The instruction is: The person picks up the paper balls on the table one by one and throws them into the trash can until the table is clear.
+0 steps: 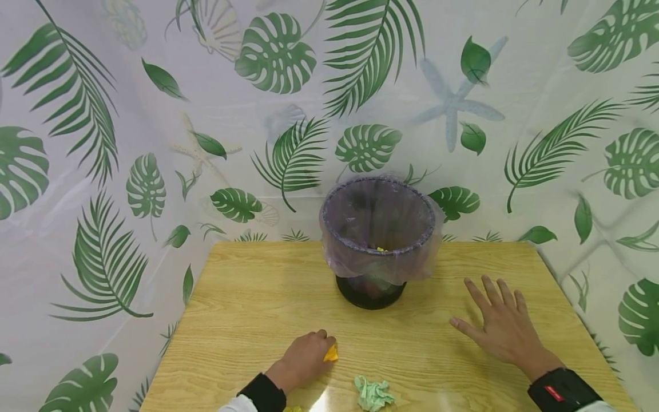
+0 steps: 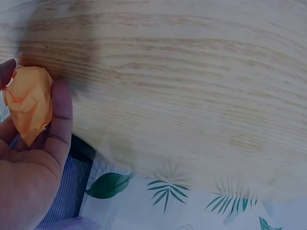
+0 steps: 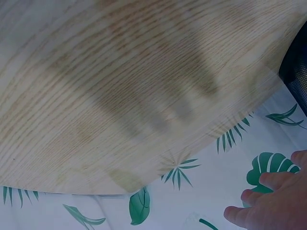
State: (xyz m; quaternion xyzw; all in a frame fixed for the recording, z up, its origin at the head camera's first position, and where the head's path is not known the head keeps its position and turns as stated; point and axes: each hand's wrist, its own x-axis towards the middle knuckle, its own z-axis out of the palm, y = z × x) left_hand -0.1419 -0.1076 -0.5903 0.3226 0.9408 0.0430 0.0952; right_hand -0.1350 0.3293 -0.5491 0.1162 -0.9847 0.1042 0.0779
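My left hand holds a crumpled orange paper ball between thumb and fingers, low over the front middle of the table. To its right lies a crumpled pale green paper ball. A bit of yellow paper shows at the bottom edge of the head view, beside the left wristband. My right hand is spread over the table's right side with straight fingers, holding nothing. Beyond both hands stands a dark mesh bin lined with a translucent purple bag; something small and yellow shows inside it.
The wood-grain table ends at the back against a white sheet printed with green leaves, which also hangs along both sides. The bin stands near the table's back edge, between the hands.
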